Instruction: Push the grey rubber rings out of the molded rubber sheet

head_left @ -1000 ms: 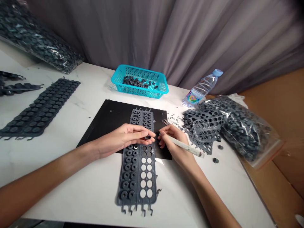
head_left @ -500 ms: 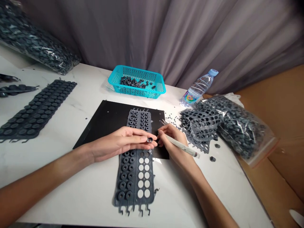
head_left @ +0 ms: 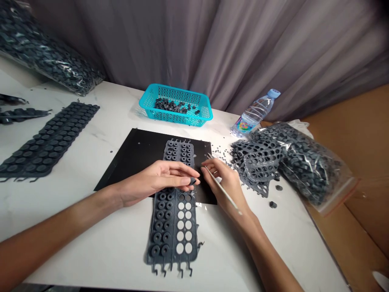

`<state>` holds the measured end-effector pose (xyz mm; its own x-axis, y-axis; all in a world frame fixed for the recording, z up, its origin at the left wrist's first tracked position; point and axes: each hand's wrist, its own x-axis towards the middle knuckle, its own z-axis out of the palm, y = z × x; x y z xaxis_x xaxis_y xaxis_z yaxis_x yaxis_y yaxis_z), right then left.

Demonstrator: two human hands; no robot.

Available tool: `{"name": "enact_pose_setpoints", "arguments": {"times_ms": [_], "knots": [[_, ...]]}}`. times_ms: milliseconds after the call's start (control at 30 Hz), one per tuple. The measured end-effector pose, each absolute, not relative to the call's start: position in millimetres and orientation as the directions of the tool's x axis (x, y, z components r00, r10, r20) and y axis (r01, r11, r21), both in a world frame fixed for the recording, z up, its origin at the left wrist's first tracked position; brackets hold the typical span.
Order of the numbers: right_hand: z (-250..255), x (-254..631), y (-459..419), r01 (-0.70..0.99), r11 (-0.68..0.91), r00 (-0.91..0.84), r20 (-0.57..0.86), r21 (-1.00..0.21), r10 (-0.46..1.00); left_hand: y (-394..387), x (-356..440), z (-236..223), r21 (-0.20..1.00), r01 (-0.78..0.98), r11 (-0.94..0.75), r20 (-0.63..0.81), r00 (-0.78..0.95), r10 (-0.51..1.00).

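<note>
My left hand (head_left: 170,176) pinches a small black rubber piece (head_left: 192,181) between thumb and fingers, above a moulded black rubber sheet (head_left: 174,227). The sheet carries rows of ring-shaped parts; several round holes in its near right section show the white table through them. My right hand (head_left: 223,178), close by on the right, is closed around a slim, pale, pen-like tool (head_left: 227,197) that slants back over the wrist. Fingers hide part of its front end. Under the far part of the sheet lies a black mat (head_left: 130,158).
A turquoise basket (head_left: 176,118) with black parts stands behind the mat. To the right are a water bottle (head_left: 257,111), punched-out rubber sheets (head_left: 258,162) and a clear bag of parts (head_left: 313,166). Another rubber sheet (head_left: 54,142) and a large bag (head_left: 45,52) are on the left.
The small rubber piece has turned in my left fingers, so its ring-shaped opening no longer shows. My right hand has rolled the tool, which now shows a thin edge.
</note>
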<state>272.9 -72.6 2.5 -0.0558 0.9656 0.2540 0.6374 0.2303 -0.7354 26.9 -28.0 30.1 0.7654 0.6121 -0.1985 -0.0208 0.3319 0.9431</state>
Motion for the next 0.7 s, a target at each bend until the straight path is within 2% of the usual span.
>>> {"name": "enact_pose_setpoints", "arguments": {"times_ms": [67,167,233,433,700], "knots": [[2.6,272.7,-73.0,0.696,0.299,-0.126,0.299,-0.653,0.946,-27.8,27.0,29.2,0.950,-0.018,0.311,-0.189,0.759,0.622],[1.9,271.4,-73.7,0.730,0.352,-0.221,0.284,-0.586,0.933,-27.5,27.1,28.6,0.958,-0.008,0.287,-0.185,0.747,0.639],[0.4,271.7,-73.4,0.766,0.347,-0.215,0.293,-0.541,0.932,-27.6,27.3,28.9,0.958,-0.006,0.286,-0.190,0.736,0.649],[-7.7,287.4,-69.3,0.951,0.147,-0.022,0.416,-0.273,0.909,-29.7,29.6,32.6,0.949,-0.018,0.313,-0.204,0.723,0.660],[-15.1,301.1,-63.3,0.999,0.040,-0.024,0.365,-0.037,0.931,-32.1,31.9,32.5,0.955,-0.061,0.290,-0.167,0.698,0.696]]}}
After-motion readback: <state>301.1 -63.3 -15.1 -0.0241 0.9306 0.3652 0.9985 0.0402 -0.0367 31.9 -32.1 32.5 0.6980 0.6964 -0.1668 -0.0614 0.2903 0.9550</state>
